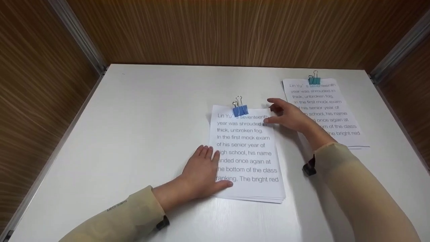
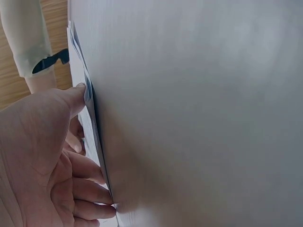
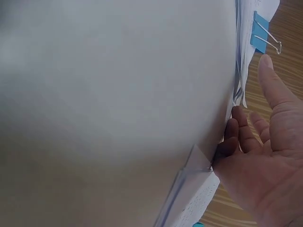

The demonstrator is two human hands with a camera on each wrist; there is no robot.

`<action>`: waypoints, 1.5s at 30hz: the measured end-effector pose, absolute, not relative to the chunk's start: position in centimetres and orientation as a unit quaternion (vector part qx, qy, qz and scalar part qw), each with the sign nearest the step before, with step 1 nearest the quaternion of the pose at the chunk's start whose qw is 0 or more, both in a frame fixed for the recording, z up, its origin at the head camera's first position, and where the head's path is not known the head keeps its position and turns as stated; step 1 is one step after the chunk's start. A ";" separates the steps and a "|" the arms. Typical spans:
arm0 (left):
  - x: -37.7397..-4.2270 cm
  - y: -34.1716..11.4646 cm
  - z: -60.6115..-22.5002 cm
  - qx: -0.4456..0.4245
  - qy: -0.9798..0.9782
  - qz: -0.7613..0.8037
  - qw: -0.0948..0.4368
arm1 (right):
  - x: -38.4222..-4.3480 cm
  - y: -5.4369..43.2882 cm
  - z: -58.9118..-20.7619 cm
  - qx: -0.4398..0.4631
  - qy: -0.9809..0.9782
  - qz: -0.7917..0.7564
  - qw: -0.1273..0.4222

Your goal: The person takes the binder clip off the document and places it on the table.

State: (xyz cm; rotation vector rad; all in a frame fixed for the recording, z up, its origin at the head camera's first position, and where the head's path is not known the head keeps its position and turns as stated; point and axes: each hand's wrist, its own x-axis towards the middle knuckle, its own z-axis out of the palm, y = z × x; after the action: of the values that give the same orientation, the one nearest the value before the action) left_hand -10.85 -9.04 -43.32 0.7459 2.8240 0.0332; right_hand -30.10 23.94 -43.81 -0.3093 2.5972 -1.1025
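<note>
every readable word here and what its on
Near stack: "Lin Yu's seventeenth year was shrouded in thick, unbroken fog. In the first mock exam of his senior year of …igh school, his name …anded once again at …he bottom of the class ranking. The bright red"
Far stack: same words, some hidden by the right hand.
Left sleeve: lettering too blurred.
Right wrist view: print too small.

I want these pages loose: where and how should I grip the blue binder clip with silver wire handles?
Likely its silver wire handles, pinched from the far side: they protrude past the white printed paper stack, whose top edge the blue body clamps.
</note>
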 end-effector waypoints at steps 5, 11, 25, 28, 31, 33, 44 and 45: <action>-10.9 -9.0 -43.3 0.255 0.961 0.015 0.106 | -30.1 23.9 -43.8 -0.115 0.908 -0.374 0.147; -10.9 -9.1 -43.3 0.255 0.960 0.022 0.110 | -29.9 24.0 -43.8 -0.119 0.906 -0.375 0.155; -10.8 -9.0 -43.3 0.250 0.961 0.022 0.115 | -29.2 24.0 -43.8 -0.129 0.894 -0.390 0.179; -10.8 -8.9 -43.3 0.250 0.961 0.020 0.114 | -29.0 24.1 -43.7 -0.131 0.896 -0.383 0.185; -10.9 -8.9 -43.3 0.251 0.961 0.018 0.113 | -28.7 24.2 -43.5 -0.126 0.895 -0.383 0.190; -10.9 -8.9 -43.3 0.250 0.961 0.017 0.114 | -28.4 24.4 -43.4 -0.121 0.890 -0.395 0.193; -10.9 -8.9 -43.3 0.251 0.961 0.018 0.119 | -27.1 25.0 -43.1 -0.111 0.822 -0.518 0.211; -11.0 -9.0 -43.3 0.252 0.960 0.017 0.117 | -27.0 25.0 -43.1 -0.113 0.819 -0.519 0.217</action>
State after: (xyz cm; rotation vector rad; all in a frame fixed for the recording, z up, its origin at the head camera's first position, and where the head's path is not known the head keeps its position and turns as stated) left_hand -10.95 -8.95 -43.31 0.7372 2.8105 0.0504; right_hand -27.00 24.97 -43.13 -0.3127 2.2682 -1.4375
